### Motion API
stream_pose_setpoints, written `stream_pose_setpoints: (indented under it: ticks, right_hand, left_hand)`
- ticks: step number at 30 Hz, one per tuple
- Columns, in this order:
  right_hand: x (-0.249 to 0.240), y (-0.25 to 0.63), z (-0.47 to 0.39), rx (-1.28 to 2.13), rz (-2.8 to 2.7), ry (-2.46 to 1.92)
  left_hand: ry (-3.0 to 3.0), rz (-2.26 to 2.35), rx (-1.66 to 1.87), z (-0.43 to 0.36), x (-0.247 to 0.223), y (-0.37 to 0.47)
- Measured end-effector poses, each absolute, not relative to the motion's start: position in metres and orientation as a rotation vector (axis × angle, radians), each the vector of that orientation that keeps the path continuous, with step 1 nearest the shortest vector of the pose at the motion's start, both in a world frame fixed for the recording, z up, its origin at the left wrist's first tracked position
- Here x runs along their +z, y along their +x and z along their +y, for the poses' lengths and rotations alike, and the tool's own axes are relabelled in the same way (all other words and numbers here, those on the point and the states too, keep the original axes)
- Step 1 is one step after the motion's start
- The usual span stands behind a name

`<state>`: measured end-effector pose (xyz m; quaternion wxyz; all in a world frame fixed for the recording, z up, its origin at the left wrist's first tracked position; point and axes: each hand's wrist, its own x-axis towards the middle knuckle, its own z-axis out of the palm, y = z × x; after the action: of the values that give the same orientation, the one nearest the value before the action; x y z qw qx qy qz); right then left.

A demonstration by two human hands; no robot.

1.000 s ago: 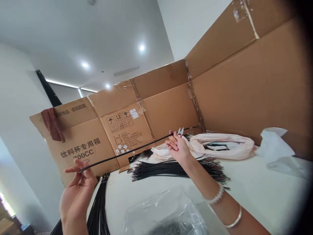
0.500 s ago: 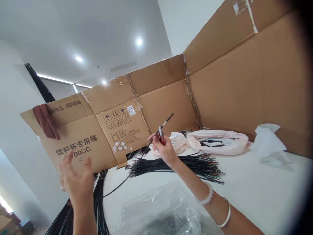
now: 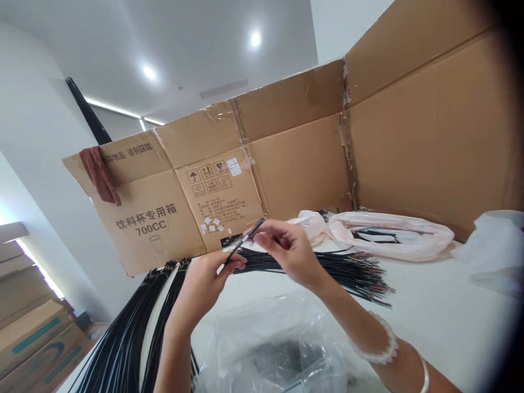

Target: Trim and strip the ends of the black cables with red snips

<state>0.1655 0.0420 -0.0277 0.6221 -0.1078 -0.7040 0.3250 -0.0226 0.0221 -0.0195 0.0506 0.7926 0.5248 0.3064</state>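
Observation:
My left hand is closed on a thin black cable, pinching it between thumb and fingers. The cable slants up to the right, with a pale band near its upper end. My right hand is closed beside that end, its fingertips at the cable. A small red object shows inside the right palm, mostly hidden by the fingers; I cannot make out its kind. Behind both hands lies a bundle of black cables with coloured wire ends.
More long black cables hang along the left side of the white table. A clear plastic bag sits in front of me. Pale pink bags lie at the back, before cardboard walls with small white stickers.
My left hand, open and off to the left before, has come over and pinched the black cable. The right hand has kept the red object. The view has shifted somewhat.

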Motion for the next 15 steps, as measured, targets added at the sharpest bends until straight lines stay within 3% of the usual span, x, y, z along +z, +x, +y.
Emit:
stream_pose_setpoints:
  ticks: [8, 15]
  right_hand:
    - [-0.014, 0.178, 0.013, 0.950, -1.590, -0.131]
    - [-0.023, 0.177, 0.036, 0.964, -1.919, -0.943]
  left_hand:
    - [2.517, 1.695, 1.273, 0.026, -0.021, -0.038]
    - [2.672, 1.624, 1.328, 0.066, -0.032, -0.055]
